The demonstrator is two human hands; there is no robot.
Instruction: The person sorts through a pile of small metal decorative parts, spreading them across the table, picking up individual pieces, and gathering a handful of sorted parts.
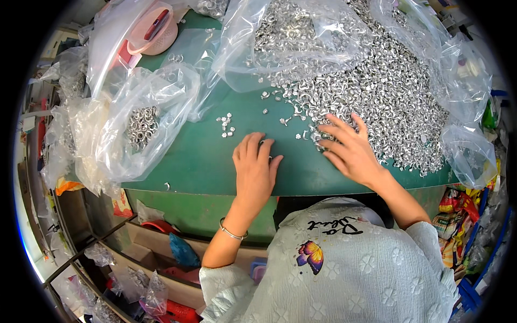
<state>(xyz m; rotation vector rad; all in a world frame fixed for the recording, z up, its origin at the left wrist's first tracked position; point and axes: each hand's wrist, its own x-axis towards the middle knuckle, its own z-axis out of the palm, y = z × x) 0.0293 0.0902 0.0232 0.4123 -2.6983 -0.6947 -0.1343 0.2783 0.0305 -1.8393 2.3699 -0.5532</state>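
A large heap of small shiny silver metal pieces, many of them curved, covers the right and far part of the green table. My right hand is over the heap's near left edge, fingers spread and touching some pieces. Left of it, my left hand rests low over the bare green surface. Its fingers are loosely bent and the thumb stands apart; what lies under the palm is hidden. Just beyond that hand sits a little group of metal pieces. A few loose pieces lie between this group and the heap.
Clear plastic bags drape over the heap's far side. A clear bag at left holds metal rings. Far left stands a pink basket with a red object. Below the table edge are open drawers with bagged items.
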